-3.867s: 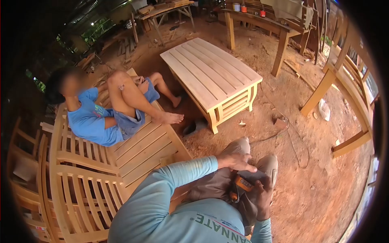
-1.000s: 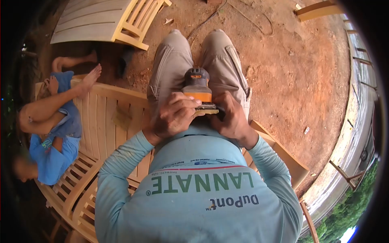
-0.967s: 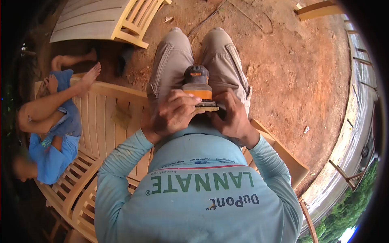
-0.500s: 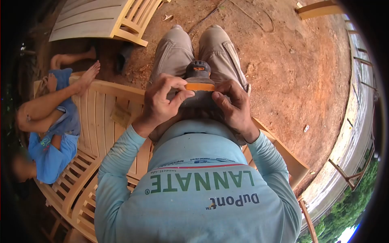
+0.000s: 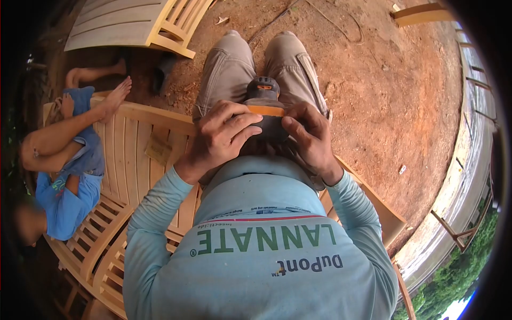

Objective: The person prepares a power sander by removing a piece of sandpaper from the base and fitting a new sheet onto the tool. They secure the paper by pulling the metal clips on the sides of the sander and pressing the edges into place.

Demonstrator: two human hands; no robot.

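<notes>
— The left hand (image 5: 218, 140) now spreads its fingers over the sander (image 5: 263, 95) instead of pinching it.
— And the right hand (image 5: 312, 141)?
— Grasping the sander's other side, on the lap (image 5: 226, 74).

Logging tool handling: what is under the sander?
Khaki trousers show beneath the sander, between the knees. The left hand and right hand cover its lower end, so whether it rests on the lap cannot be seen.

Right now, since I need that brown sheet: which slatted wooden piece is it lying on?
The bench beside the left hand, where another person lies; the brown sheet rests on its slats. The slatted table stands farther off.
</notes>
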